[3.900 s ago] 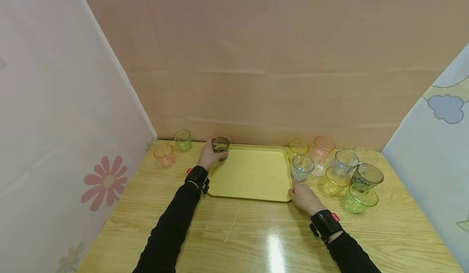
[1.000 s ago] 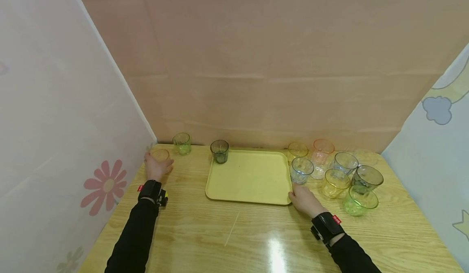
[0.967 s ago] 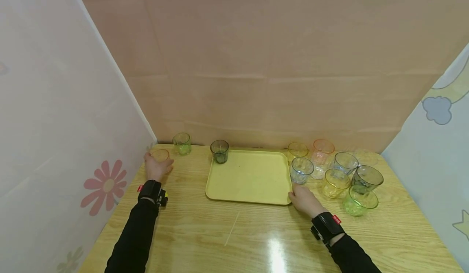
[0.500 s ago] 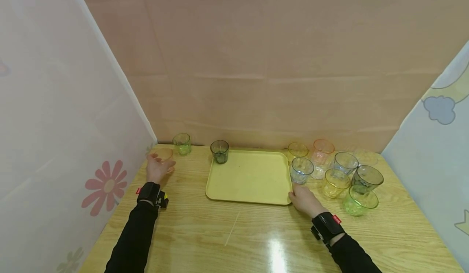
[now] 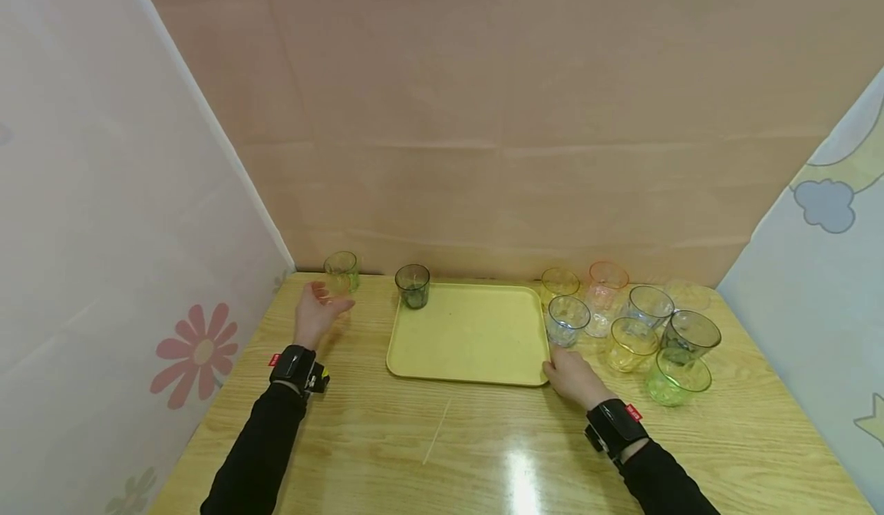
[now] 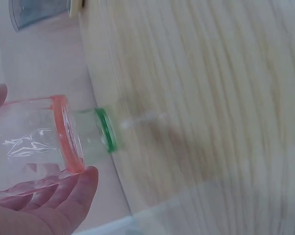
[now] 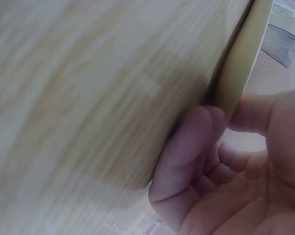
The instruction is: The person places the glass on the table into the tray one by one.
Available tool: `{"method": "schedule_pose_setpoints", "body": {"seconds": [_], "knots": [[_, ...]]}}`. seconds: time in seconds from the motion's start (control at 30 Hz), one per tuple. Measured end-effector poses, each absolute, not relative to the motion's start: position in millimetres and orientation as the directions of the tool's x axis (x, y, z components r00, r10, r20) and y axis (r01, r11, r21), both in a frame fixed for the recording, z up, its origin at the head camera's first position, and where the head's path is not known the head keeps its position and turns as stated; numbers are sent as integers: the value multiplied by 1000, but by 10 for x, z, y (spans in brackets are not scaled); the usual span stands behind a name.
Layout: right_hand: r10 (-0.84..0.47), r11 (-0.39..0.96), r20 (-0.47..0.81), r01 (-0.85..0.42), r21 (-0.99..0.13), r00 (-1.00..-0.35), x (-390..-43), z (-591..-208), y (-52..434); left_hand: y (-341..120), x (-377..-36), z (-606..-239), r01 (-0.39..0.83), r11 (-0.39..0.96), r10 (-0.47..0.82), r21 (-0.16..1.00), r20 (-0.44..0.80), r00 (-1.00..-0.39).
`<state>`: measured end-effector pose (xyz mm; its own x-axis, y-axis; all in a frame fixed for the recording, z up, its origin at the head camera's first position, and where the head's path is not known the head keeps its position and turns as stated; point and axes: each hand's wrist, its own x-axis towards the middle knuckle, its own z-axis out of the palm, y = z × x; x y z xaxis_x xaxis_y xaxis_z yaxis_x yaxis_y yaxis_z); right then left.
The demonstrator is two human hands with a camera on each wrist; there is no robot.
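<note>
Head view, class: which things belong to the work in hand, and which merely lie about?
In hand:
left hand gripping the orange glass
right hand on the tray corner
dark glass on the tray

Lying about:
green glass
glasses right of the tray

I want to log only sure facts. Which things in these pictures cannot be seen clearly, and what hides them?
- Orange-rimmed glass, head view: mostly hidden by the left hand gripping it.
- Green-rimmed glass, left wrist view: partly behind the orange-rimmed glass, blurred.
- Right hand fingertips at the yellow tray: under the rim in both views.
</note>
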<state>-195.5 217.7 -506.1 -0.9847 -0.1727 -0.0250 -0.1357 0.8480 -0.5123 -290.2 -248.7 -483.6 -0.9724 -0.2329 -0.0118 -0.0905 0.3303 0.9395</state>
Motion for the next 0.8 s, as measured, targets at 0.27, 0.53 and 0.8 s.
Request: {"method": "schedule_pose_setpoints", "body": {"seconds": [0.27, 0.53, 0.8], "knots": [[-167, 849, -34, -126, -514, -985, -1963, -5067, 2176, -2298, -2910, -4839, -75, 366, -154, 928, -19, -988], [-163, 849, -50, -115, -516, -985, -1963, -5070, 2184, -2071, -2845, -4828, -9, 446, -51, 895, 15, -999], [-168, 842, -30, -128, -524, -985, -1955, -5078, 2186, -1896, -2818, -4878, 87, 459, 49, 884, 72, -996]]}}
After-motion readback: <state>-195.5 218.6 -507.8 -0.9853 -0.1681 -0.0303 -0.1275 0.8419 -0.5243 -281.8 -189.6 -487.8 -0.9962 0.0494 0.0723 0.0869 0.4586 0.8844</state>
